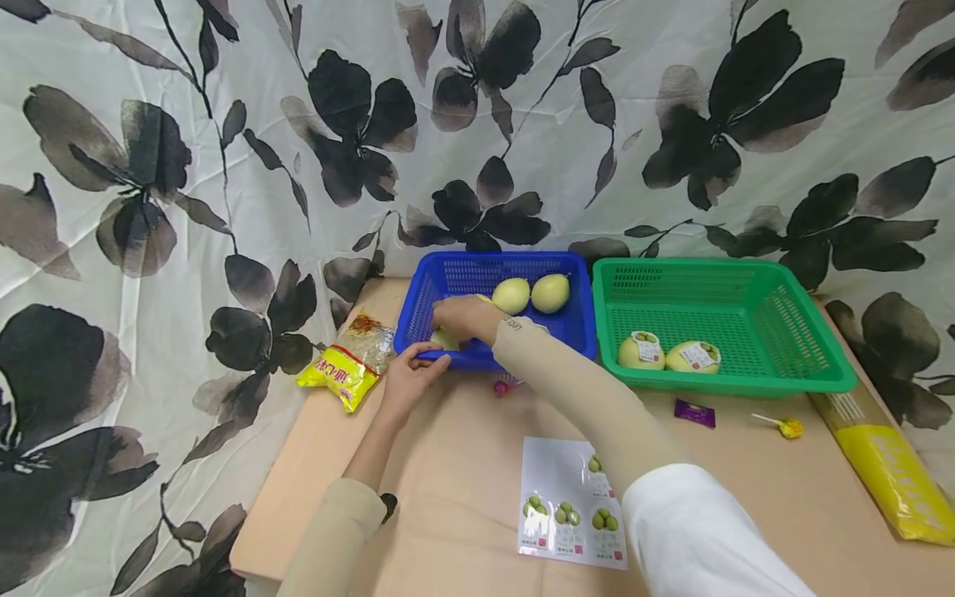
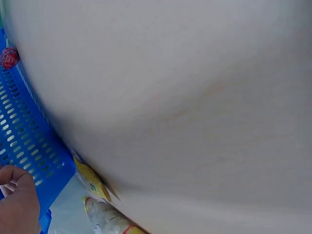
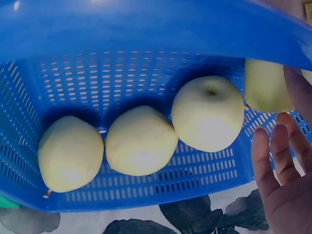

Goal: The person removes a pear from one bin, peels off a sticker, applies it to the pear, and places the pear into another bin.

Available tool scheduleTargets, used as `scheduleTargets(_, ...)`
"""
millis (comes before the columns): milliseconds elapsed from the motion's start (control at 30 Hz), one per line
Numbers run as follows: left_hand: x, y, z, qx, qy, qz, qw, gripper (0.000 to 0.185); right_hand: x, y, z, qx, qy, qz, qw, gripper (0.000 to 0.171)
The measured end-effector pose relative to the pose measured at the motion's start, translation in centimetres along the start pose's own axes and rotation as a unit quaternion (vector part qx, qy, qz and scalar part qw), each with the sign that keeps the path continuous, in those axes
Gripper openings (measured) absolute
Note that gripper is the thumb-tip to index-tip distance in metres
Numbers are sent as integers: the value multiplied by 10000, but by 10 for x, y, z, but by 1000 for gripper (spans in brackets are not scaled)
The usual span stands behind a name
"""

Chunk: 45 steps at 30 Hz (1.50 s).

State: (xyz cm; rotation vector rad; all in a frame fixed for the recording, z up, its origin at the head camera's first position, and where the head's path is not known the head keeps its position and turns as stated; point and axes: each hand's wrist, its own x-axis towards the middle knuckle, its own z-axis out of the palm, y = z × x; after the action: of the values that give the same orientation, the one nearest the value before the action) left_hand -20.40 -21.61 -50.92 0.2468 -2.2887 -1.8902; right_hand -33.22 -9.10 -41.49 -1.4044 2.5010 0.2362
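Observation:
A blue basket stands at the back of the table and holds several plain yellow-green pears. My left hand grips the basket's near rim, fingers curled over the edge; the left wrist view shows one finger by the basket wall. My right hand reaches into the basket over a pear at the near left. In the right wrist view its fingers are stretched out just below that pear, not closed round it. Three more pears lie in a row.
A green basket to the right holds two labelled pears. A sticker sheet lies in front. A snack packet sits left of the blue basket, a long yellow package at the far right. Small candies dot the table.

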Motion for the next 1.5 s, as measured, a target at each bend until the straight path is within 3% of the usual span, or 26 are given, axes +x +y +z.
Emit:
scheduleTargets(167,3,-3,1,38,56,83,9999,34,-6,1,0,22,-127,352,9993,34)
scheduleTargets(433,1,-5,1,-2,80,154,9998,34,-14,-3,5,299,-189,771,9964,29)
scheduleTargets(767,-2,-5,-3,-42,95,137,9999,34,-11,-7,6,583,-98,734,9956,28)
scheduleTargets(1200,1,-5,3,-128,95,231,9996,37,-1,9,14,566,-250,780,9950,27)
scheduleTargets(1500,2,-3,5,-125,192,239,9995,33,-2,20,8,1179,-563,908,9873,28)
